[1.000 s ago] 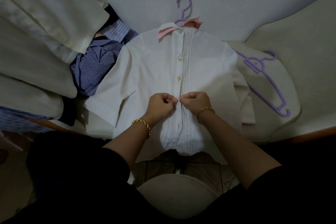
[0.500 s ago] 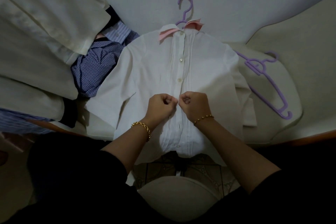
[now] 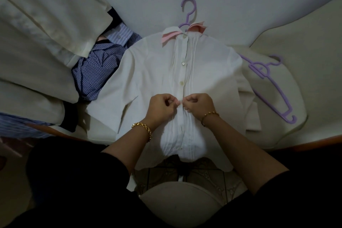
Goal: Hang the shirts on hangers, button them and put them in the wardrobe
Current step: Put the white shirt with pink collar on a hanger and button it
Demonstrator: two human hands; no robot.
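A white shirt (image 3: 153, 72) with a pink-lined collar lies flat on the bed, face up, on a purple hanger (image 3: 187, 13) whose hook sticks out above the collar. Three buttons above my hands are closed. My left hand (image 3: 162, 107) and my right hand (image 3: 199, 104) meet at the middle of the front placket, each pinching one edge of it. The button between the fingertips is hidden. The shirt's hem hangs over the bed's front edge.
A second purple hanger (image 3: 272, 87) lies on the bed to the right. A blue checked shirt (image 3: 92, 76) and a striped shirt (image 3: 120, 35) are heaped at the left, under cream fabric (image 3: 42, 24). A wooden bed edge (image 3: 314, 144) runs along the front.
Both hands stay at the same spot on the placket. Their fingers have shifted slightly against each other, and the view has tilted a little.
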